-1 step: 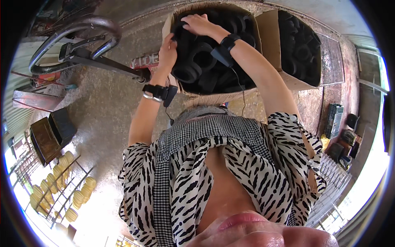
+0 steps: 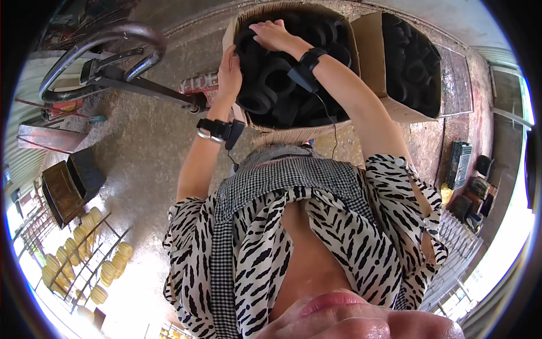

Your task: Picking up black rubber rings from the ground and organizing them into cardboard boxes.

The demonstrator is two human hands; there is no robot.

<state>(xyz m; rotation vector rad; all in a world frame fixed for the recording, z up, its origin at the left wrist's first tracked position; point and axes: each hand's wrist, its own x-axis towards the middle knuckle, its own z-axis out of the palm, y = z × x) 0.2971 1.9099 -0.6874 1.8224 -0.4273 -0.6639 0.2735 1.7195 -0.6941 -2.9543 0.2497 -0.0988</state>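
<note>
Both my hands are at a cardboard box (image 2: 228, 38) filled with black ring-shaped pieces (image 2: 279, 78) that look like small tyres. My left hand (image 2: 229, 74) rests along the box's left side, its fingers stretched out against the inner edge. Over the far left part of the pile lies my right hand (image 2: 274, 35), palm down, with its fingers extended to the left over the dark pieces. No piece shows lifted in either hand. What lies under the right palm is hidden.
A second cardboard box (image 2: 370, 53) of similar black pieces stands to the right. At the left is a metal stand with a curved tube handle (image 2: 144, 37). Yellow ribbed objects (image 2: 116, 263) hang on a rack at lower left, near an open dark metal box (image 2: 59, 189).
My left hand has shifted slightly left and its fingers have straightened along the box edge. The right hand has barely moved over the pile.
</note>
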